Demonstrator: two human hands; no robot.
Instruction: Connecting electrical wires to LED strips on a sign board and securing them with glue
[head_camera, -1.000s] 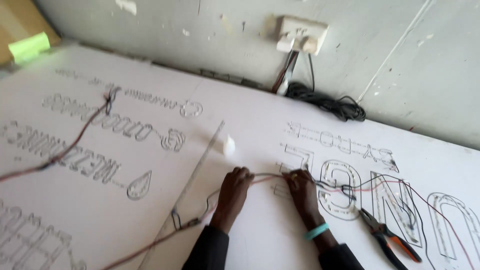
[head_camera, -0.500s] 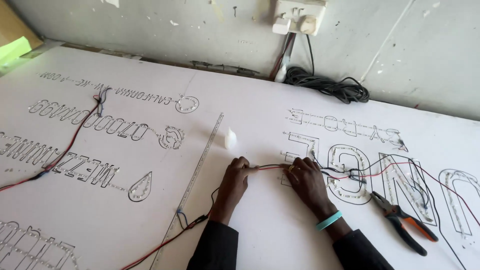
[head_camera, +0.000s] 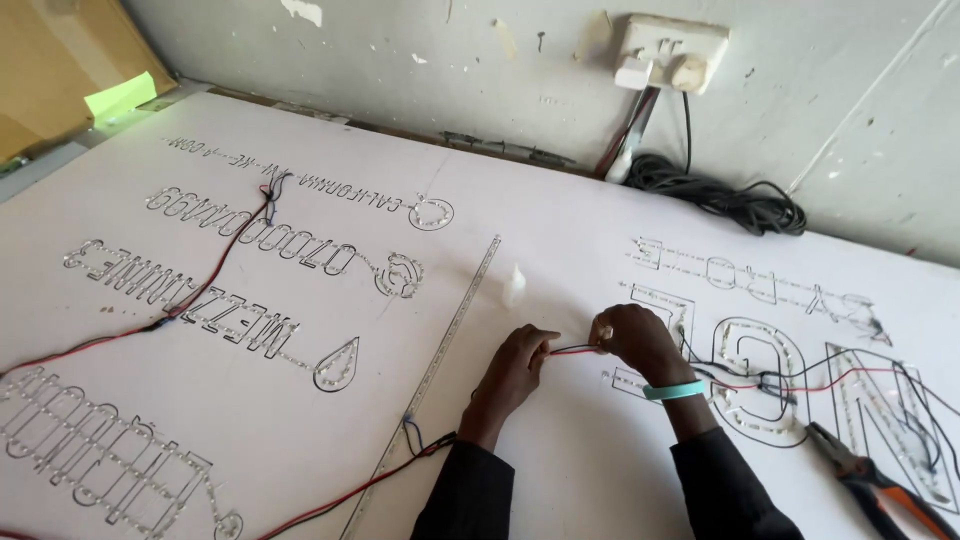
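My left hand (head_camera: 515, 368) and right hand (head_camera: 632, 338) rest close together on the white board (head_camera: 560, 250), and between them I hold a short run of red and black wire (head_camera: 572, 350). My left fingers are pinched on one end of it; my right fingers are curled shut around the other end, near a small pale piece I cannot make out. From my right hand the wire runs on over the cut-out letters (head_camera: 760, 375) to the right. Pliers (head_camera: 880, 483) with orange handles lie well right of my right wrist, which wears a teal band (head_camera: 672, 391). A long metal ruler (head_camera: 432, 370) lies just left of my left hand. Beyond both hands, a socket (head_camera: 670, 52) sits on the wall above a coil of black cable (head_camera: 715, 195).
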